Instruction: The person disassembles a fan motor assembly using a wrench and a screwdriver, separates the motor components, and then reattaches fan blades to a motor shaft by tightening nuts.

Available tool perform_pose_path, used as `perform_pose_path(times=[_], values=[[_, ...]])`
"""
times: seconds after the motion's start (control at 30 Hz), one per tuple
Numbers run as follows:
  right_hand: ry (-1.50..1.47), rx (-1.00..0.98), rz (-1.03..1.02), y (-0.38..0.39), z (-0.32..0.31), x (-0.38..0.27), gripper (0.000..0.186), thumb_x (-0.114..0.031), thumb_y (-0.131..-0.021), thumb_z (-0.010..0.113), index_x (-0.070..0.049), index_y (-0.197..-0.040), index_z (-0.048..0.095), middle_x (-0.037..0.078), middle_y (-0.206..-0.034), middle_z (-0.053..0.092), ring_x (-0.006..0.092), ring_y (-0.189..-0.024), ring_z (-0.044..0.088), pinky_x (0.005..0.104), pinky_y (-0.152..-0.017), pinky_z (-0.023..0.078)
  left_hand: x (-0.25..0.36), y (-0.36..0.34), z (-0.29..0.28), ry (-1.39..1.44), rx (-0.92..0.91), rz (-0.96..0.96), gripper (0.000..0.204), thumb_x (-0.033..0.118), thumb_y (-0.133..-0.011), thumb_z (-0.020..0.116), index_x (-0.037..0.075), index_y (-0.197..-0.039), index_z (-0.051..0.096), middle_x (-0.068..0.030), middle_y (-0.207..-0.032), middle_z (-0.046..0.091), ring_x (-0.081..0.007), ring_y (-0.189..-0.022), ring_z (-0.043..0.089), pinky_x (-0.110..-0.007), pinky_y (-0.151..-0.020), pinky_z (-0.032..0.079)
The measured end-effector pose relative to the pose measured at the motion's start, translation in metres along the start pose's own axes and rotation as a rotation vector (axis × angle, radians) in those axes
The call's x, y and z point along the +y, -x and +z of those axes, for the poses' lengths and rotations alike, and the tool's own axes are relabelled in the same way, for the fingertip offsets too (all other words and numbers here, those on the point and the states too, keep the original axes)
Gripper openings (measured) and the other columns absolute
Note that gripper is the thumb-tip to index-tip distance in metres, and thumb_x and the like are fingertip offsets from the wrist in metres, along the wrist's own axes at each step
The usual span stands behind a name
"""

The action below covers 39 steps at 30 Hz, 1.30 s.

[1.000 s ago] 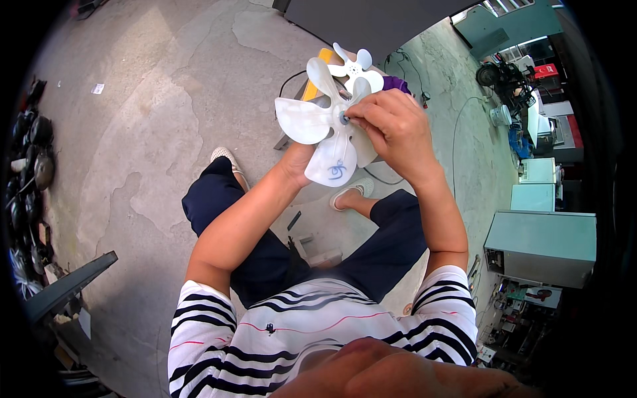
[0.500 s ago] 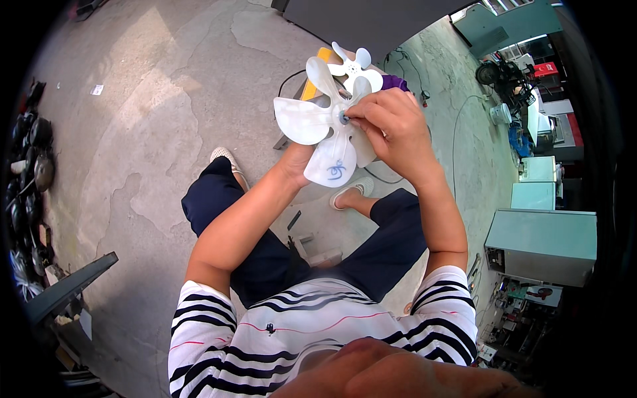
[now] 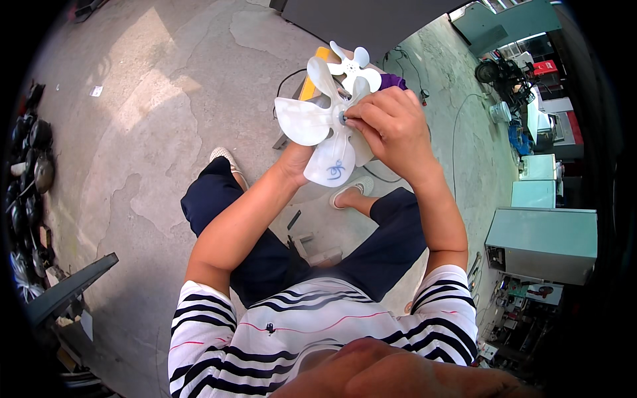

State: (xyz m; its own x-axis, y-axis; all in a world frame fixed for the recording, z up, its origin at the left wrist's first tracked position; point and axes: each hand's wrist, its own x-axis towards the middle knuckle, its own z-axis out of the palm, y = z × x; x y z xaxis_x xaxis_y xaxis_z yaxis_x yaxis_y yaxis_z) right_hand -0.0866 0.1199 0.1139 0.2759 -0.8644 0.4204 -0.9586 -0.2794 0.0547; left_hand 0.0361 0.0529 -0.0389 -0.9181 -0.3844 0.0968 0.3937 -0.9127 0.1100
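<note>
A white plastic fan blade (image 3: 302,121) with several broad petals is held up in front of me, a blue handwritten mark on its nearest petal. My left hand (image 3: 296,162) supports it from below and behind; its fingers are hidden by the petals. My right hand (image 3: 393,119) is closed in a pinch at the middle of the fan. Between thumb and fingertips there is a small grey-blue piece (image 3: 343,118) at the hub, mostly covered, perhaps a nut. Behind the petals shows some metal part, too hidden to name.
Beyond lies a second, smaller white fan blade (image 3: 363,78), beside a yellow object (image 3: 309,87) and purple cloth (image 3: 394,81). A dark cabinet (image 3: 371,23) stands ahead. Cables cross the concrete floor (image 3: 146,152). At right stand pale green cabinets (image 3: 544,235); dark parts (image 3: 33,172) are piled at left.
Little differs. My right fingers have turned slightly at the hub, and the fan blade stays almost in place.
</note>
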Motion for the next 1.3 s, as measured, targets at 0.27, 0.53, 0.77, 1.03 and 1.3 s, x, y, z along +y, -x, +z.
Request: perform_pose_path(times=[0.27, 0.53, 0.77, 1.03, 1.3], values=[[-0.030, -0.025, 0.012, -0.003, -0.005, -0.003, 0.011, -0.013, -0.075, 0.075, -0.012, -0.084, 0.070, -0.001, -0.082, 0.065, 0.0194, -0.081, 0.058, 0.0336, -0.073, 0.041, -0.001, 0.000, -0.002, -0.040, 0.005, 0.002, 0.043, 0.032, -0.094, 0.061, 0.009, -0.130, 0.052, -0.0082, -0.120, 0.064, -0.0187, -0.104, 0.066, -0.035, -0.090, 0.057], [-0.019, -0.021, 0.015, 0.000, 0.001, -0.002, 0.011, -0.014, -0.075, 0.076, -0.012, -0.084, 0.070, -0.002, -0.082, 0.065, 0.0184, -0.082, 0.058, 0.0334, -0.074, 0.041, 0.001, 0.001, -0.007, -0.066, 0.029, 0.010, 0.040, 0.032, -0.095, 0.060, 0.009, -0.128, 0.053, -0.0086, -0.118, 0.064, -0.0192, -0.102, 0.066, -0.036, -0.088, 0.057], [-0.133, 0.031, 0.163, -0.001, -0.010, 0.018, 0.023, -0.021, -0.079, 0.075, -0.011, -0.099, 0.072, 0.002, -0.092, 0.069, 0.0184, -0.087, 0.059, 0.0310, -0.079, 0.043, 0.004, 0.003, -0.010, 0.040, -0.005, -0.035, 0.040, 0.030, -0.095, 0.060, 0.008, -0.129, 0.052, -0.0071, -0.117, 0.064, -0.0186, -0.102, 0.065, -0.035, -0.087, 0.056], [-0.122, -0.232, 0.763, 0.065, 0.032, 0.128, 0.018, -0.016, -0.090, 0.061, -0.005, -0.102, 0.069, 0.014, -0.094, 0.070, 0.0291, -0.086, 0.066, 0.0368, -0.077, 0.050, 0.024, 0.002, -0.032, 0.120, 0.124, 0.025, 0.047, 0.046, -0.094, 0.055, 0.010, -0.124, 0.056, -0.0092, -0.111, 0.066, -0.0265, -0.098, 0.067, -0.048, -0.086, 0.056], [-0.064, -0.364, 0.980, 0.139, 0.112, 0.149, 0.023, -0.014, -0.081, 0.071, -0.007, -0.101, 0.064, 0.011, -0.090, 0.071, 0.0311, -0.087, 0.067, 0.0406, -0.076, 0.051, 0.031, 0.005, -0.027, 0.038, 0.128, 0.093, 0.041, 0.039, -0.093, 0.060, 0.007, -0.119, 0.059, -0.0103, -0.108, 0.068, -0.0232, -0.095, 0.068, -0.038, -0.084, 0.057]])
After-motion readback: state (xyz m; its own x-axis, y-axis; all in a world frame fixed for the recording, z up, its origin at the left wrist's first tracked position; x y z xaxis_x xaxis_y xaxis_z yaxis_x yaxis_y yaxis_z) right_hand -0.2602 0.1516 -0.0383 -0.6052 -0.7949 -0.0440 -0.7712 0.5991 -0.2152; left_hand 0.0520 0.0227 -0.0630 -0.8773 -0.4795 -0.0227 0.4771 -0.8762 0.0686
